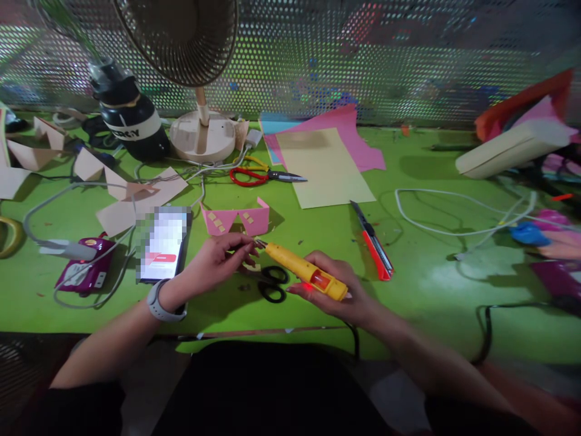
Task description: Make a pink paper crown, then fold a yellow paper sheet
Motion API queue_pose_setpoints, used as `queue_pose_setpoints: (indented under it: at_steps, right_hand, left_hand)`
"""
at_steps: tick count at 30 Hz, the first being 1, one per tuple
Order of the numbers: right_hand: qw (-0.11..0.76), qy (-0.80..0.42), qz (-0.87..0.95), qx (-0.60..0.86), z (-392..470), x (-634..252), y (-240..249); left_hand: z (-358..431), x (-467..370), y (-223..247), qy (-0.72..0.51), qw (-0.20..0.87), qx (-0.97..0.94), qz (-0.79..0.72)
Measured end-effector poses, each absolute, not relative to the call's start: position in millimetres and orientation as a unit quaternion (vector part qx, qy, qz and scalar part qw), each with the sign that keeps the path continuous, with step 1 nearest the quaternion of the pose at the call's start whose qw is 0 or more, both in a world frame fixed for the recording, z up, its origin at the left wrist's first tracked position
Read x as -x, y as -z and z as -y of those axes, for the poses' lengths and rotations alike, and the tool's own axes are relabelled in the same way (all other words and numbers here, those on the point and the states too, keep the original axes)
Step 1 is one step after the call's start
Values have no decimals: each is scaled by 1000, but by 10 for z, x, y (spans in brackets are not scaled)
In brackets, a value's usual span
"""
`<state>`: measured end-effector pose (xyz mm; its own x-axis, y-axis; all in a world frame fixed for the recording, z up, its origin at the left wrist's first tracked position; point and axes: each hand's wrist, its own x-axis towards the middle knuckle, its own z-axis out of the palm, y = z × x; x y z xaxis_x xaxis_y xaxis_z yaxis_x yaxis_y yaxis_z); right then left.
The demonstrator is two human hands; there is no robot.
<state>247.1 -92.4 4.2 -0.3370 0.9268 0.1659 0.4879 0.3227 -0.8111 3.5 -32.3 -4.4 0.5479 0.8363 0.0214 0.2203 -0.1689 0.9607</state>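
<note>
"Head view: what is held by the right hand (362,295)?"

"A yellow tool (294,264) is gripped there, above the bench (426,272) toward its front edge, its metal tip pointed at the left hand (218,260)."

"And the left?"

"Its fingers are drawn narrow beside the tip; whether anything is pinched cannot be told."

"Pink paper glasses (236,221)?"

"Placed just beyond the left hand."

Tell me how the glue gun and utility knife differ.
The glue gun is yellow; the utility knife is red and black. The glue gun is held in the right hand; the utility knife lies on the green table. The glue gun looks thicker than the utility knife. Both are elongated.
</note>
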Motion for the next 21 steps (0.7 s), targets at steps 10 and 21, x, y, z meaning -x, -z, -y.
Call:
queue_pose_setpoints:
  at_steps: [10,21]
  right_hand:
    - [330,-323,751,473,932,-2473,-36]
    - [335,-318,752,471,933,-2473,-16]
  left_hand:
    - [323,-35,46,-291,522,-712,-368]
    - [318,-35,35,-288,508,-723,-370]
